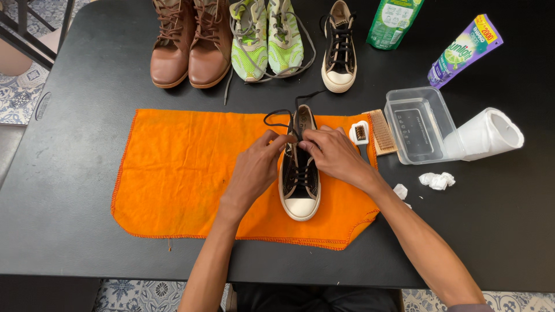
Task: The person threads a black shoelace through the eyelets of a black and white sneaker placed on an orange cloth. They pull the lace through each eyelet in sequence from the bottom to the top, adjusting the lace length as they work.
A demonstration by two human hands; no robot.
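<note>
A black canvas sneaker (299, 190) with a white toe cap lies on an orange cloth (179, 173), toe toward me. My left hand (257, 167) and my right hand (335, 155) meet over its upper part, each pinching the black shoelace (277, 115), which loops out beyond the shoe's opening. The matching black sneaker (339, 49) stands at the far side of the table.
A pair of brown boots (188, 43) and a pair of green running shoes (267, 37) stand at the back. To the right are a small white brush (359, 134), a wooden brush (382, 132), a clear plastic tub (419, 124), a paper roll (488, 134), crumpled tissue (437, 180), a green pouch (393, 22) and a purple one (465, 51).
</note>
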